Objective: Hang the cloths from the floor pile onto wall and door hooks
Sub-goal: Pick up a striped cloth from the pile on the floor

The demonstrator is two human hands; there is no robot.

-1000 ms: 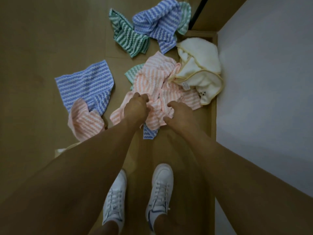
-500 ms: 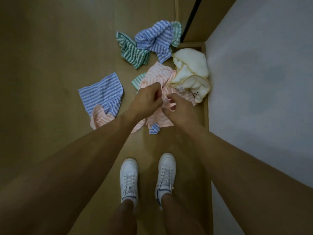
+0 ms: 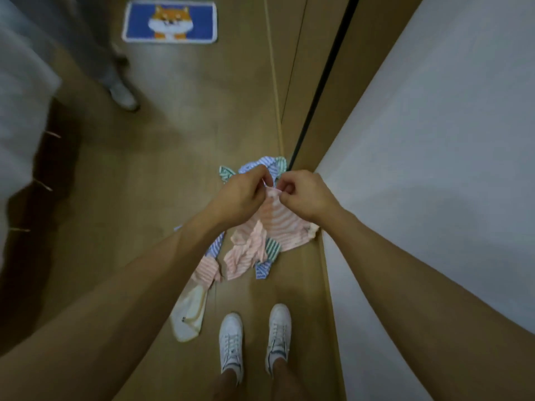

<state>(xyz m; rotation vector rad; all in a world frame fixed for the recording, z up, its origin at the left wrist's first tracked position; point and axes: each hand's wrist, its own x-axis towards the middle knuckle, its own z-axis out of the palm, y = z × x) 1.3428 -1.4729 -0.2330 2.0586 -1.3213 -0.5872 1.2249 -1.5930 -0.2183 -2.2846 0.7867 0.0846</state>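
Observation:
A pink striped cloth [image 3: 278, 224] hangs in the air over the floor pile, held up by its top edge. My left hand [image 3: 241, 195] and my right hand [image 3: 304, 195] both pinch that edge, close together. Below it more cloths lie on the wooden floor: a crumpled pink one [image 3: 244, 256], a green striped one [image 3: 272, 247], blue striped ones [image 3: 263, 270], another pink one [image 3: 206, 269] and a cream towel [image 3: 189, 316]. Blue and green cloths [image 3: 275, 164] show just beyond my hands. No hooks are in view.
A white wall [image 3: 434, 169] runs along the right, with a wooden door frame and a dark gap [image 3: 321, 82] beyond it. Another person's leg and shoe [image 3: 123, 95] stand at the far left. A blue dog doormat [image 3: 170, 21] lies ahead. My white shoes [image 3: 254, 337] are below.
I have stood up from the pile. Both hands have lifted the pink striped cloth off the floor and now hold it by its top edge.

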